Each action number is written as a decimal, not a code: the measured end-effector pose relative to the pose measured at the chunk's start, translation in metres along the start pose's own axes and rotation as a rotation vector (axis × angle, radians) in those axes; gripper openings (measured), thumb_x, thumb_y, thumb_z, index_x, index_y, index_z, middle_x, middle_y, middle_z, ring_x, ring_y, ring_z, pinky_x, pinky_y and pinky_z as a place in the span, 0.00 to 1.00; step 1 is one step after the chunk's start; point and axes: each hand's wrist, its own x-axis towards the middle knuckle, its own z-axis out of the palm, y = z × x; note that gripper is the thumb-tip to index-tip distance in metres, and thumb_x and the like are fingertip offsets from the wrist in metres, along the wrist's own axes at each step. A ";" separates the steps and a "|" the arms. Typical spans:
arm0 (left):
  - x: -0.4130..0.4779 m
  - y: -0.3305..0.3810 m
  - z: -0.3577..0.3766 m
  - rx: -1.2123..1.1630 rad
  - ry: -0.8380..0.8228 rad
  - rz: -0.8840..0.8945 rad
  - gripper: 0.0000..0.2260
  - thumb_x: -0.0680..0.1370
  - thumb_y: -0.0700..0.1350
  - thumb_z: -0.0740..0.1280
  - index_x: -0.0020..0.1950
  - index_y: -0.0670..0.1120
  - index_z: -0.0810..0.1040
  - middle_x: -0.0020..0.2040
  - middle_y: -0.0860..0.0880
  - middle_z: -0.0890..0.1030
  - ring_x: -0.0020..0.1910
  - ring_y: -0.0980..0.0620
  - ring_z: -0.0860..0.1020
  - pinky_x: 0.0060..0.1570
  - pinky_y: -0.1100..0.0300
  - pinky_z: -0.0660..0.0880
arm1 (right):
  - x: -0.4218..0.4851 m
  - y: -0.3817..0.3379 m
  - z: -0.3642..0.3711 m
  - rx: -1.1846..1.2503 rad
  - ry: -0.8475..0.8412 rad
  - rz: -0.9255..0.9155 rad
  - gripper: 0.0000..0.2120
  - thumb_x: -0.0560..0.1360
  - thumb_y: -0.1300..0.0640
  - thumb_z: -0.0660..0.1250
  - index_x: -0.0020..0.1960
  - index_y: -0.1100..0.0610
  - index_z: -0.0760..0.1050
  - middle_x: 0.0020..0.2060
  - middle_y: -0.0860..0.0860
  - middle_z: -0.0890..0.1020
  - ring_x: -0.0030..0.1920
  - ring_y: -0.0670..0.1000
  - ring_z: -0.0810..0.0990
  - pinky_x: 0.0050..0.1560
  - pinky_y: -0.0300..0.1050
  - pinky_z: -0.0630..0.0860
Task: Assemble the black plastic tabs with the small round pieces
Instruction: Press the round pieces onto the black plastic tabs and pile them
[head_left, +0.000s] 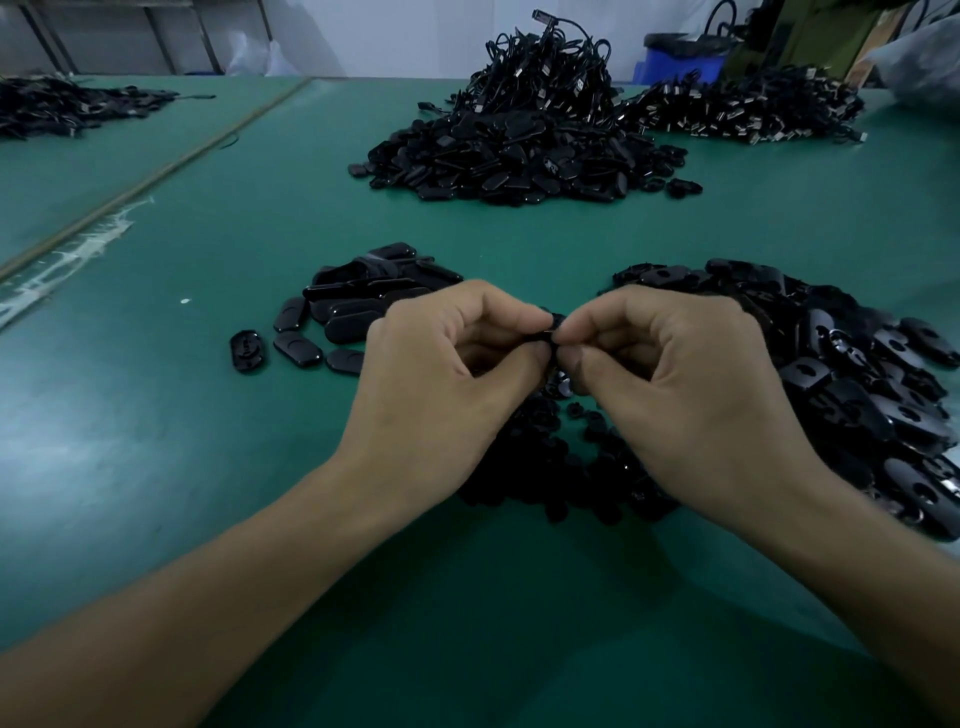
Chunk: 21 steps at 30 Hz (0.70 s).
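My left hand (447, 364) and my right hand (675, 374) meet fingertip to fingertip above the green table (156, 441). Both pinch a small black plastic tab (551, 328) between thumbs and forefingers; most of it is hidden by the fingers. Below the hands lies a heap of small round black pieces (561, 467). To the right spreads a big pile of black tabs with holes (857, 395). To the left sits a smaller group of black oval tabs (358, 306), several lying flat and apart.
A large mound of black tabs topped with cables (519, 140) stands at the back centre. Another cable pile (743, 106) lies back right, one more (67, 106) back left. A blue bin (680, 57) stands behind. A seam strip (156, 174) crosses the table at left.
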 end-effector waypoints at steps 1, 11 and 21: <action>0.000 0.000 0.000 -0.012 -0.002 -0.005 0.08 0.71 0.40 0.72 0.44 0.53 0.83 0.40 0.51 0.87 0.40 0.52 0.86 0.45 0.52 0.83 | 0.000 0.000 0.000 -0.001 0.013 0.004 0.12 0.75 0.63 0.71 0.43 0.45 0.80 0.37 0.39 0.84 0.38 0.42 0.84 0.38 0.35 0.79; 0.002 -0.003 -0.002 -0.125 -0.040 -0.080 0.05 0.71 0.39 0.73 0.44 0.48 0.83 0.39 0.48 0.87 0.39 0.50 0.86 0.42 0.55 0.83 | 0.001 0.001 -0.002 0.016 0.007 0.024 0.11 0.74 0.62 0.73 0.42 0.46 0.81 0.36 0.41 0.84 0.38 0.43 0.84 0.40 0.38 0.81; -0.002 -0.004 -0.003 0.184 -0.010 0.086 0.09 0.74 0.36 0.74 0.47 0.50 0.83 0.42 0.57 0.86 0.41 0.60 0.85 0.43 0.62 0.81 | -0.001 0.002 0.003 -0.025 0.035 0.054 0.13 0.73 0.59 0.75 0.40 0.45 0.75 0.35 0.43 0.83 0.35 0.46 0.82 0.35 0.46 0.81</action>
